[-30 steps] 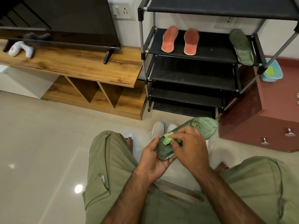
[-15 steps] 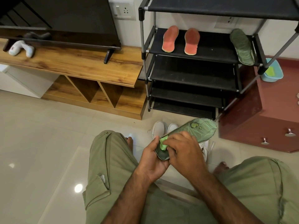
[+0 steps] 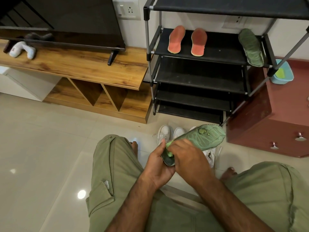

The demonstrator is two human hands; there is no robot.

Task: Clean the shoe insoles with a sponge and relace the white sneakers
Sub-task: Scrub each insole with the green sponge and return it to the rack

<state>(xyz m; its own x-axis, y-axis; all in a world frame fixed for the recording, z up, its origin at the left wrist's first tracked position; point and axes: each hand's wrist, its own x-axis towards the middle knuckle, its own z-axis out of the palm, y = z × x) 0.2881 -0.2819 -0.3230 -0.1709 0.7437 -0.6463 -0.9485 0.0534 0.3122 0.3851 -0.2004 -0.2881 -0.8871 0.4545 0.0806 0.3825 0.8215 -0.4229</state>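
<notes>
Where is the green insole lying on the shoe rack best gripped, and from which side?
Probably by the near end of the green insole, reached from the front of the shoe rack: it lies flat, and that end sits at the shelf's front edge, where it could be pinched.

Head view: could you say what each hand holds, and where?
Left hand grips the dark green insole by its heel; right hand holds a light green sponge there.

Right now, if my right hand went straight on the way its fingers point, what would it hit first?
Most likely the left hand, whose thumb stands at the heel end of the green insole, just past the sponge. Depth is hard to judge.
</notes>
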